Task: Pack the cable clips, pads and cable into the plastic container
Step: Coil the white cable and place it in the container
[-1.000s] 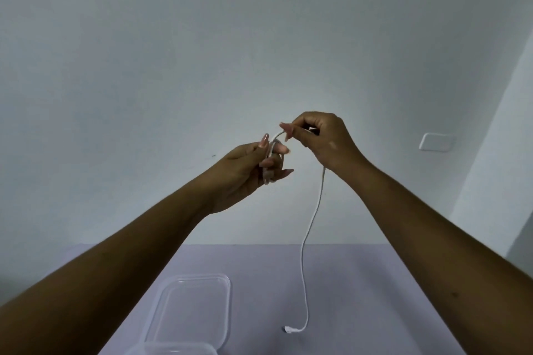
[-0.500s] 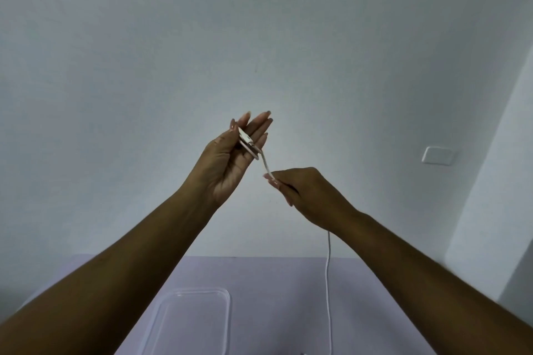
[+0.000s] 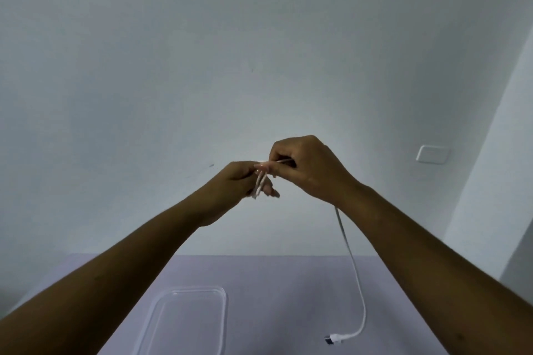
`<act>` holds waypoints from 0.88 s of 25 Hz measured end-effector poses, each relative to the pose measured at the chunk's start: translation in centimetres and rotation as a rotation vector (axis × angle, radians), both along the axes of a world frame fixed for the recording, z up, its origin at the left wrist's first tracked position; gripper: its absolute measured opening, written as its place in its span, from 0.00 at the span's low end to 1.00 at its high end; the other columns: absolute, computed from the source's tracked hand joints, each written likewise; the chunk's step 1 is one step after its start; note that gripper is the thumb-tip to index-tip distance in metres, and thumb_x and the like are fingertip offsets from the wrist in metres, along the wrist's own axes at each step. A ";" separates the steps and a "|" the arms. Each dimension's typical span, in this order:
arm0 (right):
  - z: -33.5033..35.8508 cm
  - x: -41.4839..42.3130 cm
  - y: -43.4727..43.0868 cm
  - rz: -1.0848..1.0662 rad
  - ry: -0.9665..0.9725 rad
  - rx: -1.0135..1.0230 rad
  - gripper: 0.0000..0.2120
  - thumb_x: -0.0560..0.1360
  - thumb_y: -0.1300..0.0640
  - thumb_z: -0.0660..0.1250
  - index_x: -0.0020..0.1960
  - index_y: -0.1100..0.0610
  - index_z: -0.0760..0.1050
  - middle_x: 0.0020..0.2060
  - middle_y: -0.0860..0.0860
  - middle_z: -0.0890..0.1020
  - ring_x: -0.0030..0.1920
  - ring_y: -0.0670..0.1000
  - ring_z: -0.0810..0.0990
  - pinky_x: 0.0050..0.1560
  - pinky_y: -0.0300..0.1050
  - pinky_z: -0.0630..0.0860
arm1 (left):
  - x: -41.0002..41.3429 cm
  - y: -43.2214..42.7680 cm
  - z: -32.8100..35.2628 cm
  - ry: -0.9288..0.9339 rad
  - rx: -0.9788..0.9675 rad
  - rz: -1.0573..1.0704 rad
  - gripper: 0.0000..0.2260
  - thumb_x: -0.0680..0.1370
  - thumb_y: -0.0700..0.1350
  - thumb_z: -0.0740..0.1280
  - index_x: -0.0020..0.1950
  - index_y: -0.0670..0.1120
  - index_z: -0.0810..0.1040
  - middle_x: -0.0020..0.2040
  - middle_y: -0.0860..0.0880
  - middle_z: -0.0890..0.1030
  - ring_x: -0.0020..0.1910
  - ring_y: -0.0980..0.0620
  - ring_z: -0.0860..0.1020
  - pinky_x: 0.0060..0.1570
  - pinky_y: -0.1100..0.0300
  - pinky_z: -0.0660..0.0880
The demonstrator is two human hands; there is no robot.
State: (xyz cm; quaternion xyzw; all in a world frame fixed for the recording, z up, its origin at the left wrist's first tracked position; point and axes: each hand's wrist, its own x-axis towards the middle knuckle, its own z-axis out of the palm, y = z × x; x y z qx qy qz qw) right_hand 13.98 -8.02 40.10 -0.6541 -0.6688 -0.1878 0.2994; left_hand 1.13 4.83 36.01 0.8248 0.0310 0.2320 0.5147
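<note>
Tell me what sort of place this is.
Probably a plain indoor room, home or office: a bare pale wall, a white switch plate on it, and a lilac-topped table against it.

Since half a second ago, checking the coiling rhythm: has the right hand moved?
Yes. The right hand has risen, from below the wall switch to nearly level with it.

Pale lilac surface (image 3: pixel 274 282) along the bottom, running back to a plain grey-white wall (image 3: pixel 202 66). Off to the right, a white switch plate (image 3: pixel 433 154) on that wall, near the corner with a brighter side wall (image 3: pixel 504 153).
</note>
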 end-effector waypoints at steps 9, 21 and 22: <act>-2.2 3.7 0.9 -0.060 0.216 0.069 0.19 0.79 0.44 0.61 0.35 0.55 0.76 0.27 0.53 0.76 0.28 0.50 0.71 0.35 0.50 0.71 | -0.6 -1.3 -0.3 0.001 -0.485 -0.262 0.14 0.83 0.42 0.54 0.59 0.38 0.76 0.35 0.51 0.73 0.35 0.54 0.76 0.67 0.47 0.69; -6.8 1.1 0.5 0.008 -0.225 -0.027 0.19 0.80 0.47 0.51 0.46 0.57 0.75 0.36 0.51 0.80 0.33 0.54 0.77 0.32 0.53 0.76 | 1.2 1.2 1.2 -0.323 -0.586 0.112 0.09 0.83 0.39 0.56 0.59 0.41 0.74 0.64 0.43 0.78 0.66 0.50 0.75 0.62 0.58 0.72; -6.3 0.8 0.4 0.022 -0.244 -0.010 0.19 0.81 0.47 0.51 0.46 0.57 0.75 0.36 0.51 0.80 0.33 0.54 0.78 0.31 0.52 0.76 | 1.2 1.4 0.6 -0.272 -0.446 0.125 0.10 0.83 0.39 0.55 0.59 0.41 0.74 0.62 0.46 0.80 0.65 0.53 0.76 0.60 0.61 0.73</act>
